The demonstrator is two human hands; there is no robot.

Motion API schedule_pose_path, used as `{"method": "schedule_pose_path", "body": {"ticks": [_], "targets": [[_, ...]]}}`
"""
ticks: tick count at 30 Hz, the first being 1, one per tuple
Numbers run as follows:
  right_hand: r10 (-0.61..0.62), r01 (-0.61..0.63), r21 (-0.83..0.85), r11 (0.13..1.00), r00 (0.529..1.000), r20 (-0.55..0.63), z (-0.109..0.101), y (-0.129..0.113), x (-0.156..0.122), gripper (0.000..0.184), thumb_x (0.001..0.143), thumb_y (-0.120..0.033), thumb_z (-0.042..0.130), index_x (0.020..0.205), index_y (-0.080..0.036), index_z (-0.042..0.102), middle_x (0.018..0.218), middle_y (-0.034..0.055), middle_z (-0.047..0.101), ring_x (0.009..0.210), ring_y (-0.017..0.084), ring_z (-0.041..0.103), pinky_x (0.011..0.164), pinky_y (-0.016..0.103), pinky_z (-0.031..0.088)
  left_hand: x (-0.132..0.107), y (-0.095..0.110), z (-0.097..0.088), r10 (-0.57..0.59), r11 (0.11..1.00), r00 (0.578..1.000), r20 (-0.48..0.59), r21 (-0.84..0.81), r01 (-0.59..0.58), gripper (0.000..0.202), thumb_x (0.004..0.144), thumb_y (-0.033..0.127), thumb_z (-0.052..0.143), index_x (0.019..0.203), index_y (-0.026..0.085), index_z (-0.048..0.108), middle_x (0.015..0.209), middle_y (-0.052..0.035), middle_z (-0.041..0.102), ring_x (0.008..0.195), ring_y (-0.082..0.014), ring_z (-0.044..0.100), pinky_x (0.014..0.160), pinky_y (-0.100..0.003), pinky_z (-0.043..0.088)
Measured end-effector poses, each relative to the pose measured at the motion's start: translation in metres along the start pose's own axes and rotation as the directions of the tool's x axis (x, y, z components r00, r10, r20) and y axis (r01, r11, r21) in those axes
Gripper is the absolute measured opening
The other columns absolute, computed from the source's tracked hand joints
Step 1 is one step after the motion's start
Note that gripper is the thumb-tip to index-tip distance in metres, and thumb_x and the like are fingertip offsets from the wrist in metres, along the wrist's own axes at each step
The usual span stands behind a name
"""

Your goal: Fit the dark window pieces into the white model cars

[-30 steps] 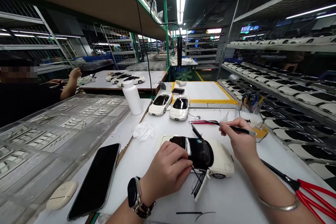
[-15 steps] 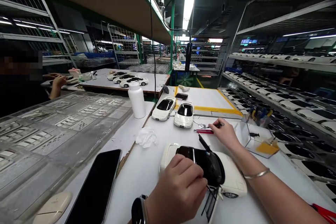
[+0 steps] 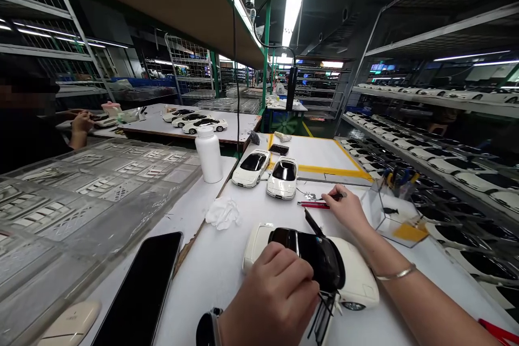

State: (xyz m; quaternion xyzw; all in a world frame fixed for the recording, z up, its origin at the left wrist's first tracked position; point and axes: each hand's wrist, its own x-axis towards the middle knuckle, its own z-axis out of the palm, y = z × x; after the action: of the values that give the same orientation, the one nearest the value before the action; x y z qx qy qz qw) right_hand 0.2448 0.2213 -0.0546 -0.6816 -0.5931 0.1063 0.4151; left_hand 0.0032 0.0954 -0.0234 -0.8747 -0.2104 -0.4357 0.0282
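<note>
A white model car [image 3: 359, 270] with a black roof lies in front of me, both doors swung open. My left hand [image 3: 273, 292] is closed at its near side, by the open near door [image 3: 323, 321]. Thin black strips show below those fingers; what they pinch is hidden. Beyond the car, my right hand [image 3: 344, 208] is closed around a slim dark tool [image 3: 339, 195], perhaps tweezers. The tool points left at small silver pieces [image 3: 310, 196] on the white table. Just beneath it lies a red pen-like tool [image 3: 313, 205].
Two more white model cars [image 3: 283, 178] stand farther back. Left are a white bottle [image 3: 209, 155], crumpled tissue [image 3: 223, 213], a phone [image 3: 140, 289] and plastic parts trays [image 3: 101, 211]. A clear tool holder [image 3: 395, 213] and racks of cars [image 3: 458, 165] are right. Another person sits far left.
The view has shifted slightly, so the table's contents sit a little farther left. Both hands keep nearly the same places and grips.
</note>
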Motion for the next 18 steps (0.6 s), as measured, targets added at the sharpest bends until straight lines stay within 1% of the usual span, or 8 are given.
{"method": "schedule_pose_path", "body": {"ticks": [4, 8, 11, 13, 15, 18], "targets": [[-0.019, 0.02, 0.041, 0.999, 1.0, -0.023, -0.008, -0.011, -0.005, 0.026, 0.075, -0.042, 0.059, 0.062, -0.022, 0.048, 0.057, 0.0007, 0.058, 0.056, 0.018, 0.05, 0.054, 0.029, 0.036, 0.001, 0.002, -0.001, -0.026, 1.0, 1.0, 0.007, -0.013, 0.026, 0.016, 0.087, 0.007, 0.049, 0.081, 0.015, 0.062, 0.076, -0.0036, 0.062, 0.071, -0.0152, 0.05, 0.067, -0.033, 0.04], [-0.057, 0.062, 0.08, 0.995, 0.996, -0.061, -0.029, -0.038, -0.025, 0.029, 0.077, -0.043, 0.061, 0.063, -0.022, 0.048, 0.059, -0.0009, 0.055, 0.056, 0.015, 0.048, 0.053, 0.027, 0.036, 0.001, 0.003, 0.0, -0.012, 1.0, 1.0, -0.023, -0.023, 0.011, 0.014, 0.086, 0.007, 0.051, 0.08, 0.014, 0.062, 0.076, -0.0036, 0.061, 0.071, -0.0154, 0.051, 0.067, -0.033, 0.04], [-0.115, 0.126, 0.154, 0.98, 0.99, -0.084, -0.049, -0.062, -0.053, 0.028, 0.079, -0.042, 0.063, 0.065, -0.022, 0.05, 0.059, -0.0017, 0.054, 0.055, 0.014, 0.048, 0.052, 0.026, 0.038, 0.001, 0.003, 0.0, -0.038, 0.999, 0.997, -0.073, 0.006, 0.039, 0.012, 0.084, 0.008, 0.053, 0.082, 0.015, 0.062, 0.075, -0.0036, 0.061, 0.071, -0.0158, 0.052, 0.067, -0.034, 0.04], [-0.16, 0.179, 0.217, 0.96, 0.982, -0.099, -0.062, -0.075, -0.076, 0.024, 0.08, -0.04, 0.064, 0.067, -0.022, 0.054, 0.062, -0.001, 0.057, 0.057, 0.014, 0.052, 0.052, 0.025, 0.04, 0.001, 0.003, -0.001, -0.081, 0.996, 0.989, -0.121, 0.019, 0.084, 0.011, 0.083, 0.008, 0.056, 0.084, 0.016, 0.063, 0.076, -0.0036, 0.062, 0.073, -0.0161, 0.053, 0.069, -0.035, 0.04], [-0.202, 0.231, 0.244, 0.942, 0.969, -0.14, -0.07, -0.084, -0.098, 0.021, 0.079, -0.038, 0.066, 0.069, -0.023, 0.056, 0.062, -0.0004, 0.057, 0.056, 0.014, 0.053, 0.05, 0.024, 0.042, 0.001, 0.004, -0.002, -0.119, 0.992, 0.978, -0.17, 0.02, 0.125, 0.011, 0.082, 0.009, 0.057, 0.085, 0.017, 0.063, 0.078, -0.0037, 0.063, 0.076, -0.0167, 0.054, 0.071, -0.035, 0.04], [-0.232, 0.292, 0.293, 0.91, 0.947, -0.224, -0.076, -0.09, -0.128, 0.015, 0.078, -0.035, 0.068, 0.071, -0.025, 0.059, 0.065, 0.0004, 0.059, 0.058, 0.015, 0.056, 0.05, 0.025, 0.046, 0.002, 0.005, -0.003, -0.164, 0.984, 0.963, -0.212, 0.036, 0.175, 0.01, 0.082, 0.01, 0.059, 0.083, 0.018, 0.064, 0.077, -0.0033, 0.063, 0.076, -0.0171, 0.054, 0.071, -0.035, 0.04]]}}
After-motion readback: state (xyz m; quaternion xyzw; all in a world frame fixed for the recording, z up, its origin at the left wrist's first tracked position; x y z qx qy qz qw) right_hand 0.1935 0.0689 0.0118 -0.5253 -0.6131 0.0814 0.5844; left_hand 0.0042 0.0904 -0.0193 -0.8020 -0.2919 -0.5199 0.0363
